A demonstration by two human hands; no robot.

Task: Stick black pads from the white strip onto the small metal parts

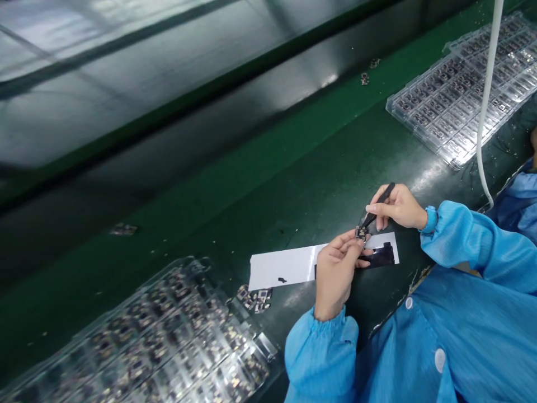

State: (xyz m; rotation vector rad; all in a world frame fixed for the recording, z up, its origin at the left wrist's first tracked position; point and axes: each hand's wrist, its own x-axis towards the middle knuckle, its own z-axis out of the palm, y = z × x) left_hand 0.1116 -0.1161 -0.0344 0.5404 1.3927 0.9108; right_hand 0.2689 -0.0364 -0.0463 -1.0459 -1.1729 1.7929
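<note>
Between the thumb and fingers of my left hand (339, 267) is a small circuit board (361, 233), held above the bench. My right hand (397, 208) grips black tweezers (381, 200), their tips down at the board. Whether the tips pinch anything is too small to tell. Beneath my hands lies a white strip of backing paper (285, 264) with a black film piece (380, 255) on its right part, partly hidden by my left hand. A small black scrap (282, 280) sits on the strip's left part.
Several loose circuit boards (255, 298) lie by the strip's left end. A clear tray of boards (168, 347) fills the lower left; more clear trays (461, 89) stand at upper right, behind a hanging white cable (485, 106). A person's blue sleeve (522, 196) shows at the right edge.
</note>
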